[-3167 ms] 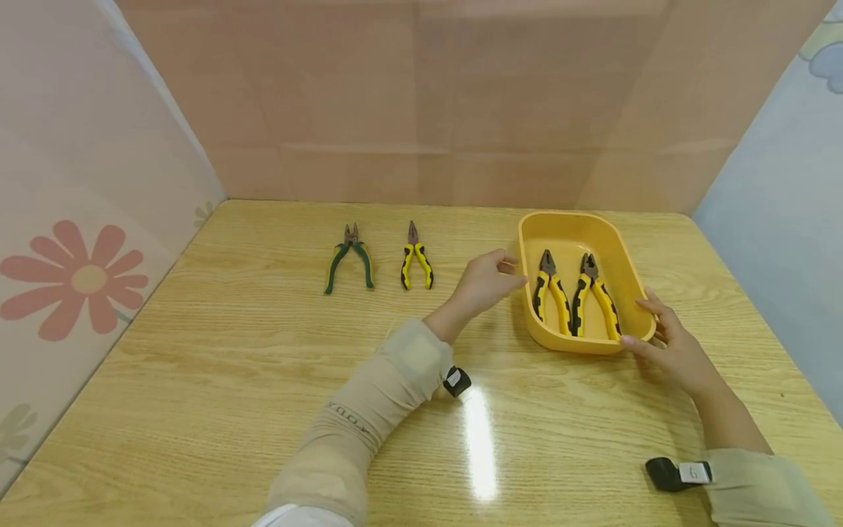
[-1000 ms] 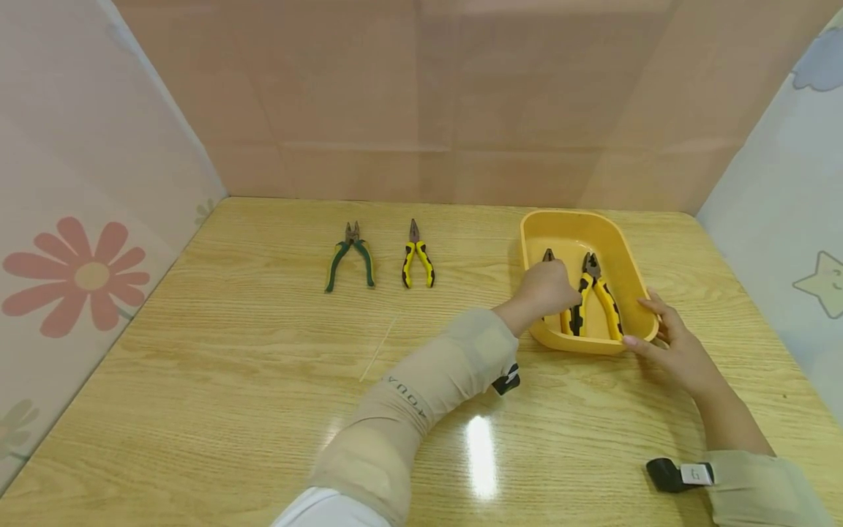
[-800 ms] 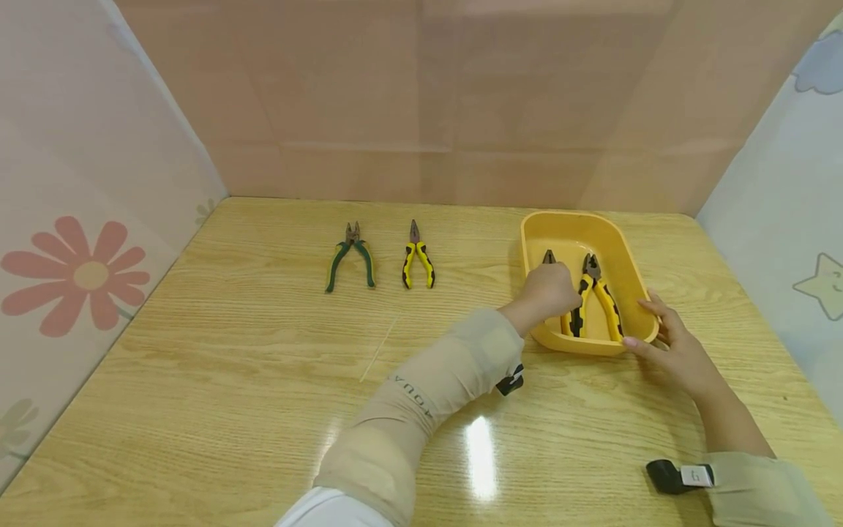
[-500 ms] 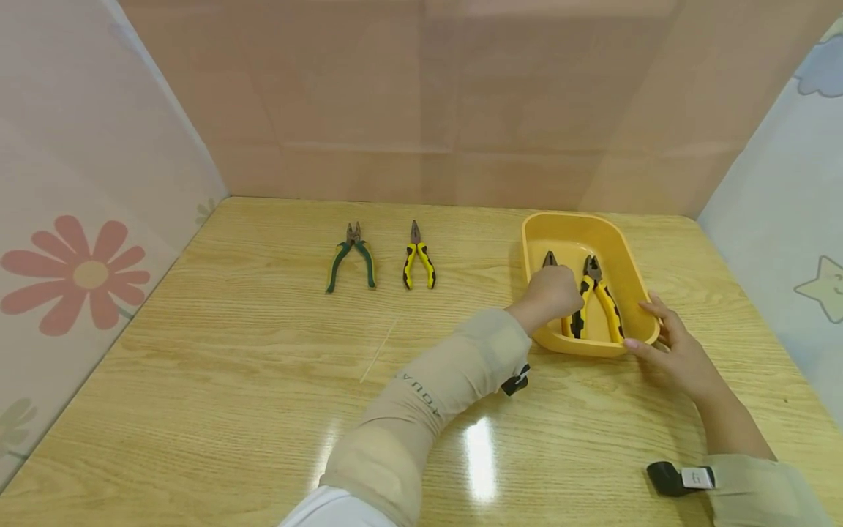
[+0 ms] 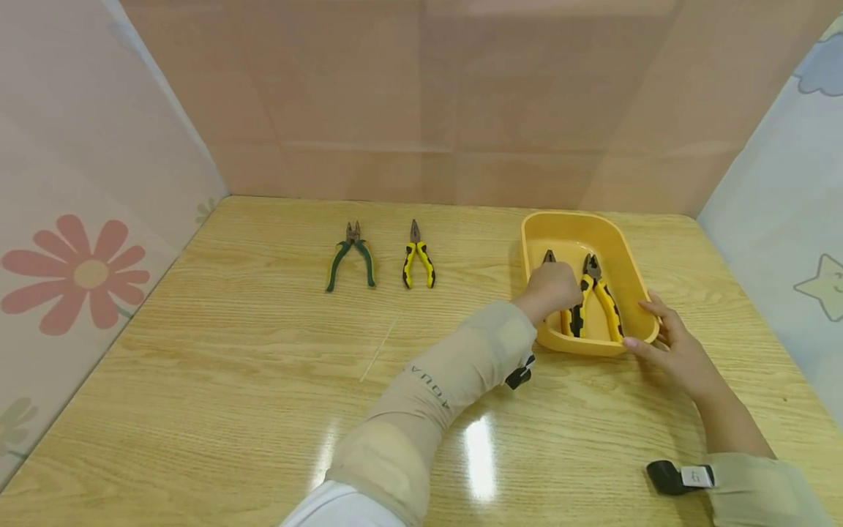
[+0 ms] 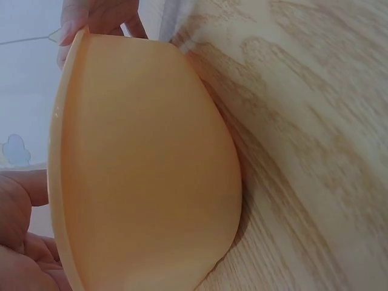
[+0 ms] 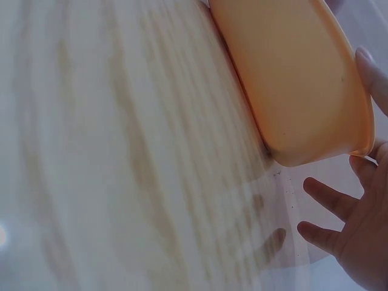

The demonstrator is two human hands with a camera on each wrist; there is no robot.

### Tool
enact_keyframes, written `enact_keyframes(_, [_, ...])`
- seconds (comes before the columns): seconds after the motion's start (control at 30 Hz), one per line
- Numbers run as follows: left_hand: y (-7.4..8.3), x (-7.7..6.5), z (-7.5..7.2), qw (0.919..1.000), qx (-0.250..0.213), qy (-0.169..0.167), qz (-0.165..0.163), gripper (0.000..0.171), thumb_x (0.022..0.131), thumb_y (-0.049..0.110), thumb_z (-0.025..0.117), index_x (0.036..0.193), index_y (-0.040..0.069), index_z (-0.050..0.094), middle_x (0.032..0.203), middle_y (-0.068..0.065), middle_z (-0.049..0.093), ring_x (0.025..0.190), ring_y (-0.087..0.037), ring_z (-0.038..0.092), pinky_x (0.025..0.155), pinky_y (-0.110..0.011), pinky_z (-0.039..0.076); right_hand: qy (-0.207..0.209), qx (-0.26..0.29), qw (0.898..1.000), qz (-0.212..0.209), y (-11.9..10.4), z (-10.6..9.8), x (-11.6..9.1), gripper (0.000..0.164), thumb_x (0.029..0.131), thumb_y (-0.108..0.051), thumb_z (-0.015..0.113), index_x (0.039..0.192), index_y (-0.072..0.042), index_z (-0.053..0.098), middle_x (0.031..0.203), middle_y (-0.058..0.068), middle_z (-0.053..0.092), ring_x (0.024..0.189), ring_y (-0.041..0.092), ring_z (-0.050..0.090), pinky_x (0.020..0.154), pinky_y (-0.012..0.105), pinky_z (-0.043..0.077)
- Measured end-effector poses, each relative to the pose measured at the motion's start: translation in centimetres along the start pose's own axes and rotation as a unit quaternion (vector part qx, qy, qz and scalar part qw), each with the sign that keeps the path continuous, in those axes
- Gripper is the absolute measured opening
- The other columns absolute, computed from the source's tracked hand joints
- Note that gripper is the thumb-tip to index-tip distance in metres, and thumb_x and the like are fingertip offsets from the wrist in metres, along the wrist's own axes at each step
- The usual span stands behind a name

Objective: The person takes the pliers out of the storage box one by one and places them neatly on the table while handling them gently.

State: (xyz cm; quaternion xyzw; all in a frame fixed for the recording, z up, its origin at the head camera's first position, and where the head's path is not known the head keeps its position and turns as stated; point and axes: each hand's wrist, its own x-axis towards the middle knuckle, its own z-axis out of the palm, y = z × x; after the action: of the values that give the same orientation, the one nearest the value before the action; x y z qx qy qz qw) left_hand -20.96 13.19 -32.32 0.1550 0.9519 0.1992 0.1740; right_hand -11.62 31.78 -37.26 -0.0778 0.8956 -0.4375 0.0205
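A yellow plastic bin (image 5: 527,238) stands at the right of the table. Two pairs of pliers with black-and-yellow handles lie in it. My left hand (image 5: 555,285) reaches over the bin's left wall, its fingers curled down round the handles of the left pliers (image 5: 549,256); only their dark nose and a bit of handle show. The right pliers (image 5: 593,269) lie beside that hand, handles spread. At the bin's near right corner, my right hand (image 5: 678,351) pinches the rim between thumb and index finger, and its other fingers spread outside the wall in the right wrist view.
Green-handled pliers (image 5: 352,252) and yellow-and-black long-nose pliers (image 5: 417,256) lie on the table left of the bin, noses pointing away. A pink-brown backdrop (image 5: 435,110) rises behind the wooden table (image 5: 230,351), with printed panels on both sides.
My left hand has moved right, from outside the bin's left wall into the bin and over the left pliers. My right hand stays at the rim; the bin has hardly moved.
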Motion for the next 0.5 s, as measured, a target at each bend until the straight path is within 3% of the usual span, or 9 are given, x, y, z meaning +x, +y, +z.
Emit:
enact_keyframes(0.17, [0.4,0.3,0.0,0.9988,0.046,-0.008,-0.016,0.039,0.085,0.015,0.047,0.049,0.015,0.033,0.048,0.002,0.025,0.041,-0.01,0.022,0.04,-0.021,0.023,-0.001,0.0,1.0,0.001,0.1,0.0,0.0,0.067,0.087,-0.012,0.052,0.137,-0.001,0.01,0.143,0.004,-0.009,0.113,0.056,0.014,0.089,0.06,0.014])
enact_keyframes(0.27, [0.7,0.3,0.0,0.9963,0.08,-0.016,-0.025,0.037,0.087,0.018,0.045,0.052,0.016,0.038,0.054,0.003,0.035,0.047,-0.01,0.029,0.043,-0.021,0.026,0.001,0.0,1.0,-0.003,0.1,0.1,0.0,0.066,0.086,-0.011,0.053,0.136,-0.002,0.011,0.143,0.003,-0.008,0.114,0.055,0.015,0.099,0.031,0.02])
enact_keyframes(0.37, [0.9,0.4,0.1,0.9943,0.101,-0.027,-0.024,0.032,0.089,0.021,0.044,0.057,0.017,0.046,0.066,0.006,0.046,0.054,-0.009,0.036,0.046,-0.021,0.029,0.004,0.003,1.0,-0.009,0.1,0.1,0.0,0.065,0.086,-0.01,0.053,0.136,-0.002,0.012,0.144,0.001,-0.007,0.114,0.054,0.016,0.085,0.003,0.022])
enact_keyframes(0.4, [1.0,0.4,0.1,0.994,0.103,-0.029,-0.024,0.03,0.089,0.021,0.043,0.059,0.018,0.049,0.07,0.006,0.049,0.057,-0.008,0.038,0.048,-0.021,0.03,0.004,0.004,1.0,-0.01,0.1,0.1,0.0,0.065,0.086,-0.01,0.053,0.136,-0.002,0.012,0.144,0.001,-0.007,0.114,0.054,0.016,0.079,-0.002,0.021])
enact_keyframes(0.5, [1.1,0.4,0.2,0.9933,0.106,-0.036,-0.029,0.024,0.09,0.023,0.043,0.07,0.02,0.056,0.081,0.009,0.053,0.063,-0.008,0.042,0.051,-0.02,0.033,0.004,0.006,1.0,-0.011,0.0,0.2,-0.1,0.065,0.086,-0.01,0.053,0.136,-0.002,0.012,0.144,0.001,-0.007,0.114,0.054,0.016,0.078,-0.002,0.021])
